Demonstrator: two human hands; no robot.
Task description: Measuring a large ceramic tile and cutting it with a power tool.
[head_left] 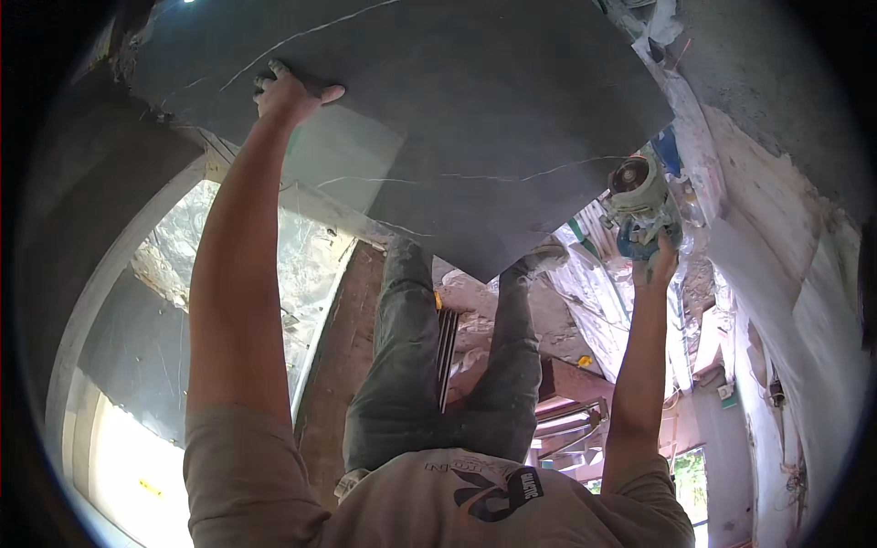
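Note:
My left hand [288, 97] lies against a large dark grey tile [475, 110] with thin white veins, its fingers spread, near a paler grey-green patch [338, 146]. My right hand [660, 258] grips a dusty handheld power tool [639, 196] with a round disc head, held at the tile's right edge. The tile's lower corner points down toward my legs. Whether the disc touches the tile, I cannot tell.
My legs [388, 365] are below the tile among rubble and dusty boards. White sheeting [758, 274] hangs along the right. A bright opening [137, 457] and a curved pale frame [105, 292] are at left. Metal bars [571, 425] lie at lower right.

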